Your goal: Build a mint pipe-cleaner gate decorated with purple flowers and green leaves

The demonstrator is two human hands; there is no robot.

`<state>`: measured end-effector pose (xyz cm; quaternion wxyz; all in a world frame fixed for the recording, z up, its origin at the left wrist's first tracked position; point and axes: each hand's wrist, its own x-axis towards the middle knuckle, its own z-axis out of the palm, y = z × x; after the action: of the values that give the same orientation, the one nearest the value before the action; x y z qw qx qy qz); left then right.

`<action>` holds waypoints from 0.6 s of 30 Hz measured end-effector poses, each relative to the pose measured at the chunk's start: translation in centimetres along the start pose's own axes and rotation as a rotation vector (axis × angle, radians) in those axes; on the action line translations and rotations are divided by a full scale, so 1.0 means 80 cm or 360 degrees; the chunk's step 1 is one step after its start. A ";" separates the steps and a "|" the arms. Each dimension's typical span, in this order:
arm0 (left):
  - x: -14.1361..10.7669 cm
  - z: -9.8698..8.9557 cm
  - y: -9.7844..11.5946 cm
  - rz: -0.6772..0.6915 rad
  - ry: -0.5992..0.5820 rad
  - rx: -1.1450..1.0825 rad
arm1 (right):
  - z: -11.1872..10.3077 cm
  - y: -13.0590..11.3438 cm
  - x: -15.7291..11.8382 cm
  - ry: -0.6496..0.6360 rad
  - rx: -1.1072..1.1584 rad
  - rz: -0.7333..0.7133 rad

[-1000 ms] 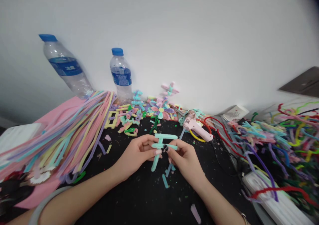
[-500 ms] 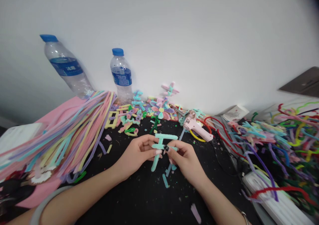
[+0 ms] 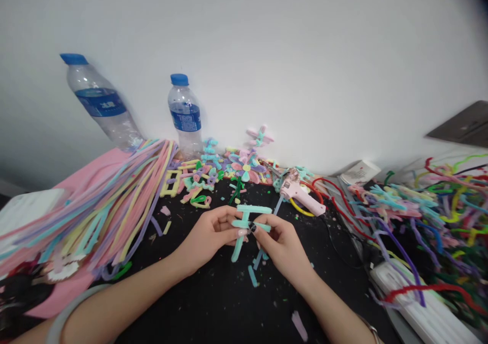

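Between my hands is a mint-green pipe-cleaner piece (image 3: pixel 254 209) with two crossbars and a stem slanting down to the left. My left hand (image 3: pixel 209 240) pinches it near the lower bar's left end, thumb in front. The fingers of my right hand (image 3: pixel 281 242) close on the same lower bar from the right, and its fingertips meet the left thumb. Just below lie short blue-green pipe-cleaner offcuts (image 3: pixel 253 276) on the black table (image 3: pixel 213 303). A pink glue gun (image 3: pixel 301 197) rests beyond my right hand.
Long pastel pipe cleaners (image 3: pixel 141 196) fan out at left. Two plastic bottles, one tilted (image 3: pixel 101 102) and one upright (image 3: pixel 185 115), stand by the wall. Finished pipe-cleaner shapes (image 3: pixel 246 167) pile at the back. At right are a white power strip (image 3: pixel 423 303) and tangled coloured pipe cleaners (image 3: pixel 453 222).
My right hand's fingers have shifted very slightly on the lower bar. Both hands keep hold of the mint-green piece in nearly the same place.
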<state>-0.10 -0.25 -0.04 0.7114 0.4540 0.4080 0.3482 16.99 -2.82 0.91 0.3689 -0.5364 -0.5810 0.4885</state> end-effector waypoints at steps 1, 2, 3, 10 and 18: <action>0.000 0.000 0.000 -0.0005 -0.0001 0.0002 | 0.000 0.001 0.000 0.0013 -0.0037 -0.0012; 0.000 0.000 0.000 -0.0011 0.0003 0.0003 | 0.000 0.001 0.000 0.0025 -0.0079 -0.0030; -0.001 0.001 0.001 -0.0019 0.0007 0.0005 | 0.001 0.002 0.000 0.0033 -0.0120 -0.0048; -0.002 0.001 0.002 -0.0029 0.0020 0.0000 | 0.000 0.001 -0.001 0.0058 -0.0206 -0.0099; 0.000 -0.001 -0.002 -0.0007 -0.0019 -0.0014 | -0.002 0.000 -0.002 0.0066 -0.0237 -0.0084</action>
<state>-0.16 -0.28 -0.17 0.7165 0.4521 0.4033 0.3458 17.15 -2.95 0.97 0.3528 -0.5568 -0.6218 0.4229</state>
